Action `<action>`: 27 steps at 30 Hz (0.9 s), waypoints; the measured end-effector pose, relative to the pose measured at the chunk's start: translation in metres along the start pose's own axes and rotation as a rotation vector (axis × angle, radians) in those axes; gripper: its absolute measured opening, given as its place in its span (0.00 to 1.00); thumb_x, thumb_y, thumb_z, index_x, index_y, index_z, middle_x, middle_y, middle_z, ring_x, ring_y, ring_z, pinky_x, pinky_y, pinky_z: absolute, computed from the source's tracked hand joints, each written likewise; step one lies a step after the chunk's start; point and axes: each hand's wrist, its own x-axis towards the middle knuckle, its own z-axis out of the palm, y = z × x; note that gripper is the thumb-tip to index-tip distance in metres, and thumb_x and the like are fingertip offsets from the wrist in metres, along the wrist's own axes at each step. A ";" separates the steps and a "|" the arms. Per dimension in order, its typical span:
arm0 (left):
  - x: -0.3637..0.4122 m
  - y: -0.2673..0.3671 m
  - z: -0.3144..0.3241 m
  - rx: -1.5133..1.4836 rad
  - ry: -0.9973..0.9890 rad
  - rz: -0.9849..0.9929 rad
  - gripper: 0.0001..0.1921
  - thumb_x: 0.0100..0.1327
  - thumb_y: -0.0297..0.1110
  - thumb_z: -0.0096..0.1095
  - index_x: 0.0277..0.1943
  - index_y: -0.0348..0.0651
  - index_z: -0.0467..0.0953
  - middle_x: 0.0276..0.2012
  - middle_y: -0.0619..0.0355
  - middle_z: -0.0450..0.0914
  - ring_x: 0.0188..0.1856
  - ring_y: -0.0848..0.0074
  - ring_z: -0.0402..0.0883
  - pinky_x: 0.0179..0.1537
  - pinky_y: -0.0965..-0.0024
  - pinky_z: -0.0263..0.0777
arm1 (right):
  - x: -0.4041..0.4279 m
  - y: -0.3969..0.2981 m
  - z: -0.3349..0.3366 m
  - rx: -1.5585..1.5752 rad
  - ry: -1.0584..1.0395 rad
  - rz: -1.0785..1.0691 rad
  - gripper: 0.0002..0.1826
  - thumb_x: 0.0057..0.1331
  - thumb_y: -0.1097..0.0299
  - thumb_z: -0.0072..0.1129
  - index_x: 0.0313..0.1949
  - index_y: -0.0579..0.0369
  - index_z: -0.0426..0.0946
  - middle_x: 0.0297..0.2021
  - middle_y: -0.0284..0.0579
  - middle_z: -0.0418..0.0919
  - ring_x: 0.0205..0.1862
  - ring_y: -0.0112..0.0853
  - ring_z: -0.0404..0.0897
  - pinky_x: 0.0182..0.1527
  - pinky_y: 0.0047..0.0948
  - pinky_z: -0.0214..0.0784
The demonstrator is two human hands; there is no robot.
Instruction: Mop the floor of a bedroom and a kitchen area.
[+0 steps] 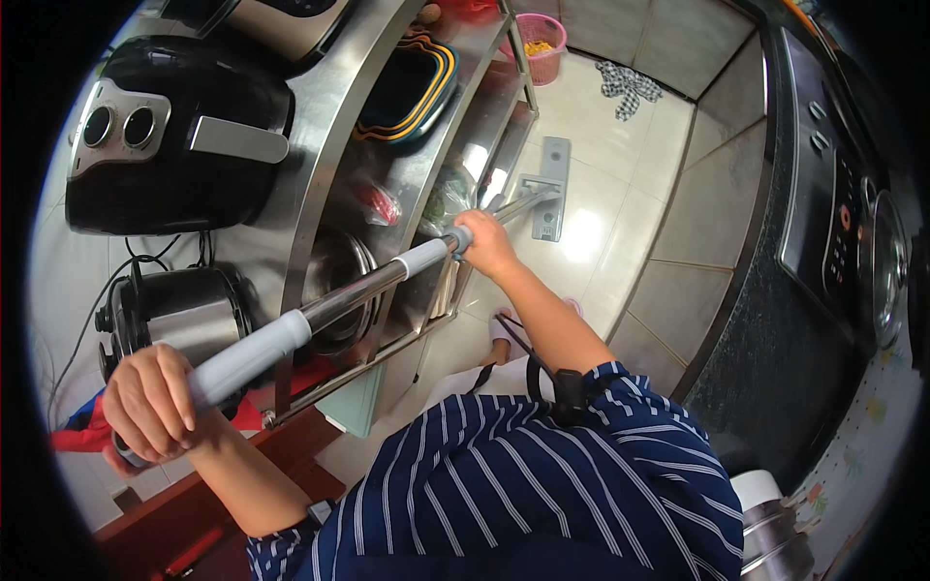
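Both of my hands are closed around the pole of a flat mop. My left hand [149, 407] grips the grey handle [251, 356] at its upper end, near the left edge of the view. Further down the metal pole [354, 296], my right hand [485, 243] holds it just below a pale grey sleeve. The pole slants away to the flat grey mop head [552, 189], which lies on the tiled floor [603, 196]. The underside of the mop head is hidden.
To the left stands a stainless steel shelf rack [330, 156] with a black air fryer [182, 138] and an electric cooker [182, 312]. A pink basket [541, 54] and a checked cloth [626, 88] are on the floor ahead. A black counter [755, 348] with a stove runs along the right.
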 end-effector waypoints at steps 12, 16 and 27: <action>0.032 -0.023 -0.001 -0.346 -0.431 -0.026 0.17 0.58 0.24 0.52 0.13 0.49 0.69 0.11 0.66 0.75 0.10 0.86 0.71 0.20 0.84 0.67 | -0.079 -0.043 -0.066 -0.173 0.212 0.223 0.12 0.45 0.72 0.64 0.28 0.53 0.71 0.27 0.45 0.75 0.33 0.47 0.74 0.37 0.41 0.66; 0.002 0.005 0.001 -0.157 -0.124 0.011 0.17 0.58 0.34 0.55 0.13 0.52 0.68 0.09 0.69 0.72 0.11 0.87 0.70 0.24 0.82 0.71 | -0.062 -0.063 -0.054 -0.182 0.063 0.146 0.10 0.45 0.70 0.63 0.27 0.50 0.71 0.28 0.42 0.76 0.34 0.44 0.76 0.38 0.40 0.68; -0.018 0.037 0.014 0.110 0.010 0.093 0.16 0.50 0.40 0.57 0.11 0.56 0.63 0.08 0.74 0.67 0.11 0.91 0.63 0.23 0.84 0.63 | 0.027 -0.078 -0.002 0.078 -0.214 -0.107 0.22 0.44 0.69 0.65 0.42 0.48 0.72 0.39 0.43 0.78 0.45 0.42 0.77 0.47 0.39 0.68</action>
